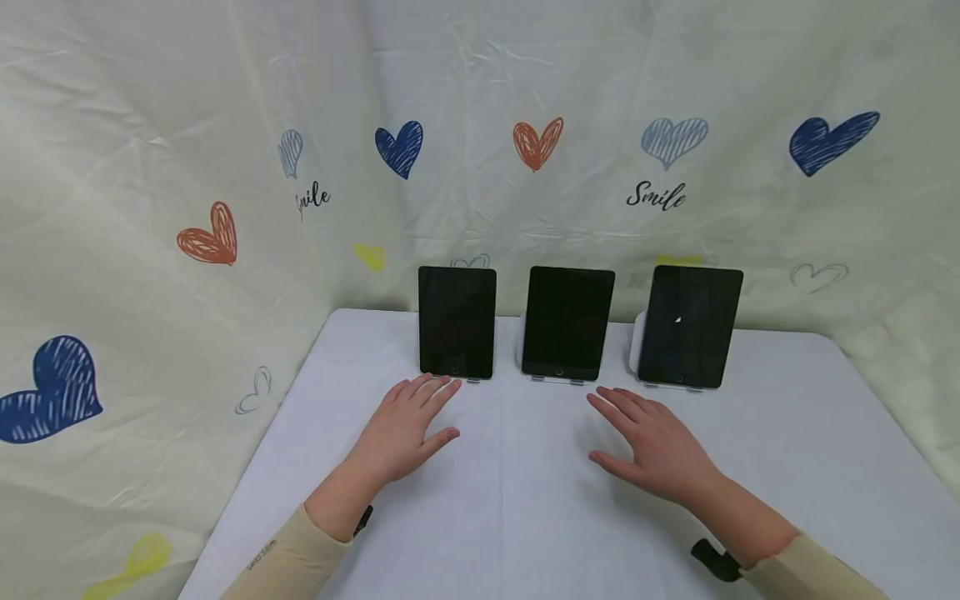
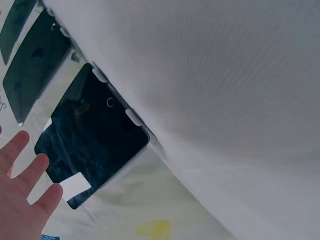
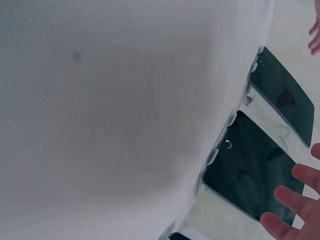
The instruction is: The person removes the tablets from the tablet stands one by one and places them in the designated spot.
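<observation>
Three black tablets stand propped on stands in a row along the far side of the table: a left tablet (image 1: 457, 321), a middle tablet (image 1: 568, 322) and a right tablet (image 1: 692, 327). Their screens are dark. My left hand (image 1: 408, 425) hovers with fingers spread just in front of the left tablet, holding nothing. My right hand (image 1: 656, 446) is also spread and bare, in front of the gap between the middle and right tablets. In the left wrist view the left tablet (image 2: 95, 135) appears beyond the left fingers (image 2: 32, 172).
A white cloth covers the table (image 1: 525, 517). Behind and to the left hangs a pale curtain (image 1: 465, 67) printed with hearts and "Smile" lettering. Dark straps (image 1: 716, 560) show at the wrists, next to beige sleeves (image 1: 288, 558).
</observation>
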A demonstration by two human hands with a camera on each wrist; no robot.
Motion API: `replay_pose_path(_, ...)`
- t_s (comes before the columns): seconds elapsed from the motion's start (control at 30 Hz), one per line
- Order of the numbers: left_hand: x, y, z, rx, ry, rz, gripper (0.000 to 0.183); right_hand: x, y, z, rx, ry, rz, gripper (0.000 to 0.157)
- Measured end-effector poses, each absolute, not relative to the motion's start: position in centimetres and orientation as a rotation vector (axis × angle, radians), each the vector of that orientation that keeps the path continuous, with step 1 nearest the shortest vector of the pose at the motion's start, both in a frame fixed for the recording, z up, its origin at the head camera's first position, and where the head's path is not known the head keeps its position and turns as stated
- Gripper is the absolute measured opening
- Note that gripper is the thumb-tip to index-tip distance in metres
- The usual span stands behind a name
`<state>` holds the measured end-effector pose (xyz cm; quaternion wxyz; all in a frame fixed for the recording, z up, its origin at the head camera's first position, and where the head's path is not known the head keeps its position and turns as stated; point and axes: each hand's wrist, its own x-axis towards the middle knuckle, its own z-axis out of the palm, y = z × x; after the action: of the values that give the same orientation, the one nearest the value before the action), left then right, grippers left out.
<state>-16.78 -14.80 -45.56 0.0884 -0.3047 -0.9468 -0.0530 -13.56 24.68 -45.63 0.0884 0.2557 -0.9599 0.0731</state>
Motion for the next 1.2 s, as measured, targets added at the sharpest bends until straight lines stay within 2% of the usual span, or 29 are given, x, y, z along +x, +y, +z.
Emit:
replay_pose_path(0.6,-18.3,-14.8,-45.6,-0.721,-2.815,-0.384,0.066,-15.7,22.6,-45.9,0.627,-2.942,0.381,0.069)
replay_pose_path(1.2,-21.9,-16.6,-45.5,-0.493,-2.852,-0.568,0.070,-19.7,17.4,-44.9,0.395,-3.048,0.669,0.070)
